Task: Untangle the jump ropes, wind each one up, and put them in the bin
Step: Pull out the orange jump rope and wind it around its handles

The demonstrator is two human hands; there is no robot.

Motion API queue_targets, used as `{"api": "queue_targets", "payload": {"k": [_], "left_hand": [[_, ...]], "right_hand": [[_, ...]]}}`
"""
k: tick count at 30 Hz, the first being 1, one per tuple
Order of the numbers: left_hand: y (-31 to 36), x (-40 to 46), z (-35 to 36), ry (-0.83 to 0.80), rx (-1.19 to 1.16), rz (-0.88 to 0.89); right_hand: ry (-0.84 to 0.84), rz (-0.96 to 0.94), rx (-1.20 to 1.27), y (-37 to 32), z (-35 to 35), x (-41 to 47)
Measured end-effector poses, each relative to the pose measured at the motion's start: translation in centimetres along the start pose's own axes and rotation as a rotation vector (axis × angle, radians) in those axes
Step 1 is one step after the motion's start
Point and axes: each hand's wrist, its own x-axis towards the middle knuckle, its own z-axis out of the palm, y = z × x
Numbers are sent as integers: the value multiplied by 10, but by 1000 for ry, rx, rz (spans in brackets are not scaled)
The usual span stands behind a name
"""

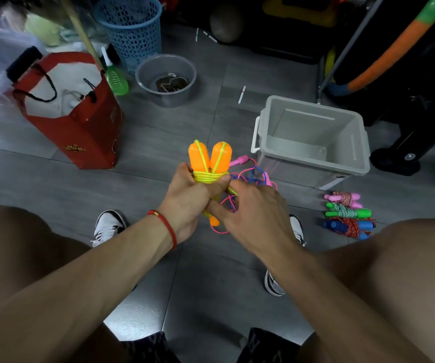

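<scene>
My left hand [189, 199] grips an orange-handled jump rope [210, 157], its two handles held upright side by side with yellow cord wound around them. My right hand [257, 216] sits just to the right, fingers on the loose yellow end below the handles. Behind my hands a pink and blue tangle of ropes [250, 176] lies on the floor with a pink handle showing. Three wound ropes rest at the right: pink-handled [343, 199], green-handled [347, 213] and blue-handled [350, 227]. The grey bin [313, 158] stands open beyond them.
A red bag [80, 132] stands at the left, with a green bottle [115, 78], a grey round tub [165, 98] and a blue basket [130, 30] behind it. Black equipment and a hoop [394, 48] crowd the right. My knees and shoes frame the grey floor.
</scene>
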Motion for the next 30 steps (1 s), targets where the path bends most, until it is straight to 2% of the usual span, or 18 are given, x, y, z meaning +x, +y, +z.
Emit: {"api": "queue_targets", "payload": {"k": [3,5,7,11,15,18,20,22,26,30], "left_hand": [[1,-4,5,-6,-88,4],[5,-9,7,-22,-76,25],[11,-11,6,-50,-69,36],[27,-9,-4,-190,-50,29],[34,-4,-20,-347,81,38],[35,2,-31,-470,150,7],[36,1,-33,-636,146,-54],[35,-2,-31,-716,61,-121],[31,-5,-19,-587,-5,-32],[33,-2,-14,-381,36,-24]], "right_hand": [[100,-38,-90,-4,-2,1],[91,24,-40,-1,-5,6],[19,111,132,8,-9,11],[28,146,497,29,-15,19],[-125,137,650,48,-21,27],[-277,24,708,54,-31,28],[-344,-57,744,53,-34,26],[-354,-89,779,52,-32,26],[-266,-65,644,53,-22,29],[-76,118,497,46,-14,29]]}}
